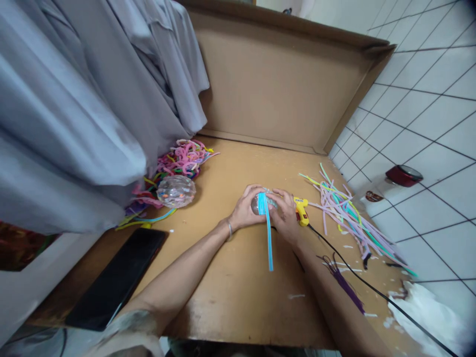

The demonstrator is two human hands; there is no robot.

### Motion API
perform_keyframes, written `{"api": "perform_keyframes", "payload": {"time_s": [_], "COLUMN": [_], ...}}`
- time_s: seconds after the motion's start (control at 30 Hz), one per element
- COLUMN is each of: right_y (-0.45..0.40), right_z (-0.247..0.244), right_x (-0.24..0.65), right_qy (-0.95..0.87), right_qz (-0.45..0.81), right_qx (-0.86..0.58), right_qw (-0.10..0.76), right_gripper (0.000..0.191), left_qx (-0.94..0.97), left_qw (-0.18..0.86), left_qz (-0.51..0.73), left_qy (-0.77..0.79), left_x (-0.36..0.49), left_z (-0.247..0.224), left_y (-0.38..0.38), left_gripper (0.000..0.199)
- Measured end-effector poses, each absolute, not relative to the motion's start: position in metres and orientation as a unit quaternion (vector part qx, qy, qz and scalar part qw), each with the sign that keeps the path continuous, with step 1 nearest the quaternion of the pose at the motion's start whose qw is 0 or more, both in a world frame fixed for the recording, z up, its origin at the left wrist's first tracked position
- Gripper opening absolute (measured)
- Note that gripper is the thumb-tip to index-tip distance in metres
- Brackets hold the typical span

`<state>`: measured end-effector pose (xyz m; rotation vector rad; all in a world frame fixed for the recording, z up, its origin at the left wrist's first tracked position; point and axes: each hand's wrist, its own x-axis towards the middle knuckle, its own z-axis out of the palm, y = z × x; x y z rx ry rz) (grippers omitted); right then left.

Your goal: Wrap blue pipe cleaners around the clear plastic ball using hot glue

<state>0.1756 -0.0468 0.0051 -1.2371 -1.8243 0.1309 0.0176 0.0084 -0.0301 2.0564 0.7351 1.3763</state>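
Snugly between hands, clear object

Long, bright-blue fuzzy strips are showing paler lengthwise stripes between the fingers; right of them, a pistol-shaped plastic glue gun is showing yellow, and square white wall tiles are bearing dark lines.

I can't read a single word, brand or number from where I sit. At the right of the frame, I can make out a round brown mark with pale shapes on a clear bottle, too small and blurred for me to spell out. Right of centre, I see small dark printing on the barrel of the yellow glue gun, and its letters are too fine for me too.
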Motion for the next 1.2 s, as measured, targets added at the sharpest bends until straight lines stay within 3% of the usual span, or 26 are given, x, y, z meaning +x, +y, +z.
{"api": "perform_keyframes", "payload": {"time_s": [0.57, 0.77, 0.97, 1.2], "right_y": [-0.0450, -0.0488, -0.0493, -0.0481], "right_z": [0.0048, 0.0064, 0.0080, 0.0066], "right_x": [0.1765, 0.1738, 0.1735, 0.1743], "right_qy": [-0.745, -0.751, -0.728, -0.726], "right_qz": [0.030, -0.068, -0.158, -0.152], "right_qx": [-0.497, -0.483, -0.475, -0.451], "right_qw": [0.445, 0.445, 0.469, 0.496], "right_gripper": [0.026, 0.027, 0.009, 0.006], "left_qx": [0.794, 0.793, 0.797, 0.794], "left_qw": [0.275, 0.276, 0.281, 0.280], "left_qz": [0.483, 0.484, 0.469, 0.474], "left_qy": [0.247, 0.248, 0.257, 0.257], "left_x": [0.0171, 0.0171, 0.0176, 0.0184], "left_z": [-0.0283, -0.0275, -0.0231, -0.0226], "left_y": [0.0081, 0.0073, 0.0051, 0.0047], "left_gripper": [0.077, 0.074, 0.075, 0.074]}}
